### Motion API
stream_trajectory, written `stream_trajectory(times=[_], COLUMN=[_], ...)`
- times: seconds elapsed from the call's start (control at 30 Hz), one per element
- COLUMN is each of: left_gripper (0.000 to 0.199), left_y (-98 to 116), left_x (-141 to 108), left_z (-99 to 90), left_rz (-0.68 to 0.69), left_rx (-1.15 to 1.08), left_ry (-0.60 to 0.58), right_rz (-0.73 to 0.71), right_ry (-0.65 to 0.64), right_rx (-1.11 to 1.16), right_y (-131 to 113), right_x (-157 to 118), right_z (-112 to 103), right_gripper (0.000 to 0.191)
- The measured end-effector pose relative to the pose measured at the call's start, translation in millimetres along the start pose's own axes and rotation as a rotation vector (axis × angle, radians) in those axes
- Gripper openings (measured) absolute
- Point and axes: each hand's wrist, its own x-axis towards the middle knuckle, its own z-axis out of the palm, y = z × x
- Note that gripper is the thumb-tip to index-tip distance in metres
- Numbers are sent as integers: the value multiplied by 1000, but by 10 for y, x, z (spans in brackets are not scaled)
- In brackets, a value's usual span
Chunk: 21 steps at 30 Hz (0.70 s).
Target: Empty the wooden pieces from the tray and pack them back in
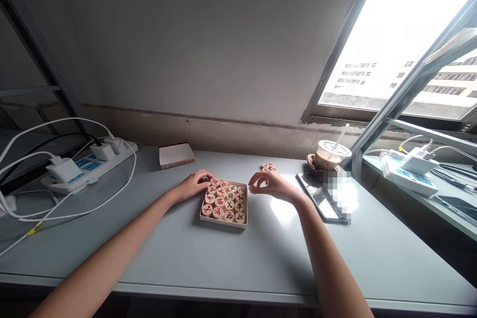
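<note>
A shallow square box [223, 223] sits on the desk in front of me, filled with rows of round wooden Chinese chess pieces [219, 202]. Red characters mark the pieces on the left, dark ones those on the right. My left hand [191, 185] holds the box at its far left corner, fingers curled along the edge. Just off the far right corner, my right hand [271, 184] is closed in a pinch; what lies between its fingertips is too small to make out. Behind that hand is a small group of red-marked pieces [269, 166], partly hidden by it.
The box lid [177, 155] lies at the back left. On the left is a power strip [85, 166] with chargers and looping white cables. At right are a phone [322, 198] and a drink cup with a straw [331, 153], before a metal frame and window.
</note>
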Motion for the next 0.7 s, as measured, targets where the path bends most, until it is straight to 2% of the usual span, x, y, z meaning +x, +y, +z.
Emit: stream_trajectory(times=[0.13, 0.2, 0.27, 0.33, 0.43, 0.5, 0.53, 0.6, 0.7], left_gripper=[29, 28, 27, 26, 26, 26, 26, 26, 25], left_y=[0, 3, 12, 32, 75, 102, 111, 118, 104], left_x=[-1, -4, -13, -27, -48, -56, -59, -60, -57], left_z=[5, 1, -9, -23, -48, -60, -65, -69, -66], left_rz=[3, -8, -34, -61, -57, -41, -35, -32, -33], left_rx=[-20, -38, -60, -89, -119, -121, -119, -117, -119], left_ry=[7, 7, -11, -45, -83, -93, -95, -96, -93], right_rz=[113, 171, 154, 60, -146, -261, -298, -314, -285], right_ry=[126, 168, 196, 219, 236, 226, 200, 193, 218], right_rx=[-281, -359, -339, -267, -193, -257, -296, -345, -348], right_y=[304, 430, 472, 390, 77, -147, -234, -333, -321], right_x=[-52, -65, -51, 0, 111, 172, 192, 215, 224], right_z=[-65, -76, -63, 2, 224, 411, 494, 609, 639], right_gripper=[7, 15, 20, 17, 22, 32, 31, 29, 20])
